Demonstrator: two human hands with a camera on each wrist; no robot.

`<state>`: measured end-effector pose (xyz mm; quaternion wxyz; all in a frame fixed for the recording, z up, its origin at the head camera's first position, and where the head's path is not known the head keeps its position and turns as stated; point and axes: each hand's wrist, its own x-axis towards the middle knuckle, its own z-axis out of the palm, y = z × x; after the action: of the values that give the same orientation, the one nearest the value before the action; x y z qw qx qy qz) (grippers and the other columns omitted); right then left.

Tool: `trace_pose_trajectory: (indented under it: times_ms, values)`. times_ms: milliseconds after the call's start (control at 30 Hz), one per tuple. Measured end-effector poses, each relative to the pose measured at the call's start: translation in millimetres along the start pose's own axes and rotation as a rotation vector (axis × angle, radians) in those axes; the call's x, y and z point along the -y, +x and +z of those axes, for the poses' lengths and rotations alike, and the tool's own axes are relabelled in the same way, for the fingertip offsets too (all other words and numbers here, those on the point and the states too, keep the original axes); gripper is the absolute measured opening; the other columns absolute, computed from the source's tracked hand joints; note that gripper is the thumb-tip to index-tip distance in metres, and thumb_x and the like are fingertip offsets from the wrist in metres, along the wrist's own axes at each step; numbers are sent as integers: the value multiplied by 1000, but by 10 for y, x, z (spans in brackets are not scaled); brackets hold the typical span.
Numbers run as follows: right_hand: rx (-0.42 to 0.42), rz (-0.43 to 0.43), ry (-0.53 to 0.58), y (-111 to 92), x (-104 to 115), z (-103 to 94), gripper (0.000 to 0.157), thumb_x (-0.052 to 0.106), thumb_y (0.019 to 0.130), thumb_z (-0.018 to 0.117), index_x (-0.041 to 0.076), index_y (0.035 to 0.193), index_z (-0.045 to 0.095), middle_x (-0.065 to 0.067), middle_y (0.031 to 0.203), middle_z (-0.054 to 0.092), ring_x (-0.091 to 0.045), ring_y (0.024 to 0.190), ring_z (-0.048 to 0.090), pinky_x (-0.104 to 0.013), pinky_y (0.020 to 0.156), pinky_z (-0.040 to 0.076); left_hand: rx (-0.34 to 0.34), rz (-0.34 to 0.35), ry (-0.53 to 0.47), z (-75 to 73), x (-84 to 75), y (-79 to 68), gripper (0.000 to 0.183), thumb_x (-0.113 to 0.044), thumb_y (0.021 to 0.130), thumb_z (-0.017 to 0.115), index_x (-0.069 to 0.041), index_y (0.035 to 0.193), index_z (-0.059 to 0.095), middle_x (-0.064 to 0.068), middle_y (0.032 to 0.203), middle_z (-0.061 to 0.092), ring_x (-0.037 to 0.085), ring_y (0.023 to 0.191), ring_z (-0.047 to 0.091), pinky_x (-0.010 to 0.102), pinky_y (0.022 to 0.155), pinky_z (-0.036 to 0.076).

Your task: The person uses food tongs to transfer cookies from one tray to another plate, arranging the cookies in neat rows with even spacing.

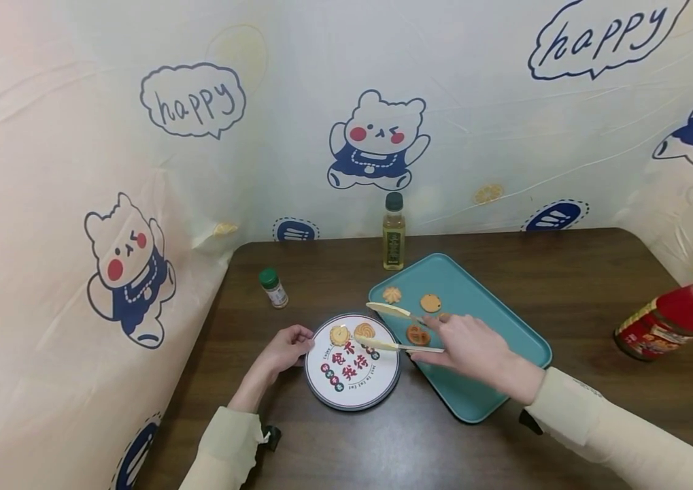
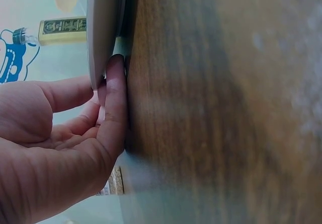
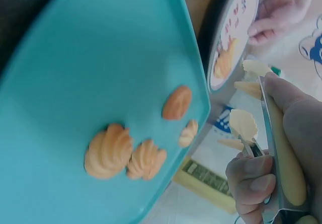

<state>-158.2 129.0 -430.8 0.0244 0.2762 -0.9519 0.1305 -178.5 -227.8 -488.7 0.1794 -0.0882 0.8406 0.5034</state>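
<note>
My left hand (image 1: 290,348) pinches the left rim of a round white plate (image 1: 352,396) with red lettering; in the left wrist view the thumb (image 2: 73,93) is at the rim, with fingers underneath. A round pale cookie (image 1: 339,335) and a swirled cookie (image 1: 364,330) lie on the plate. My right hand (image 1: 468,347) grips tongs (image 3: 286,158) with cream-coloured tips, spread apart with nothing between them. One tip overlaps the plate in the head view, the other the corner of the teal tray (image 1: 499,333). Several cookies, among them a pretzel-shaped one (image 1: 417,335), lie on this tray.
An oil bottle (image 1: 394,238) with a dark cap stands behind the tray. A small green-capped jar (image 1: 274,288) is behind the plate to the left. At the right stands a red sauce bottle (image 1: 667,320). A printed curtain (image 1: 285,156) surrounds the brown table (image 1: 419,449).
</note>
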Motion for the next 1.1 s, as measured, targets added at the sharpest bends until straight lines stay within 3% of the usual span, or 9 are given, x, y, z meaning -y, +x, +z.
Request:
trace_pose_trajectory:
  times_ms: [300,567,767,1100]
  values:
    - [1,79,37,74,-198,-150,72,57,86,70,3,134,61,3,56,42,-8,39,39,-26,37,31,-3,-2,-2,-5,24,7,20,-9,99,60,1,117,60,13,99,60,24,86,59,35,77,58]
    - [13,98,61,159,-442,-92,74,59,88,67,-2,131,61,4,55,50,-8,37,40,-29,36,31,-4,-10,-12,-5,29,11,20,-9,99,61,1,117,61,13,99,60,24,85,59,35,77,58]
    - [46,131,105,212,-558,0,67,50,89,71,-3,129,62,1,61,57,-10,38,43,-29,37,31,-2,-14,-14,-3,18,3,20,-9,99,61,1,117,61,13,99,60,24,86,59,35,78,58]
    - [74,150,113,285,-616,68,70,52,89,69,-5,127,61,3,54,50,-10,42,45,-30,41,33,-3,-21,-17,-2,-3,16,20,-9,99,61,0,117,61,13,100,60,24,87,59,35,78,58]
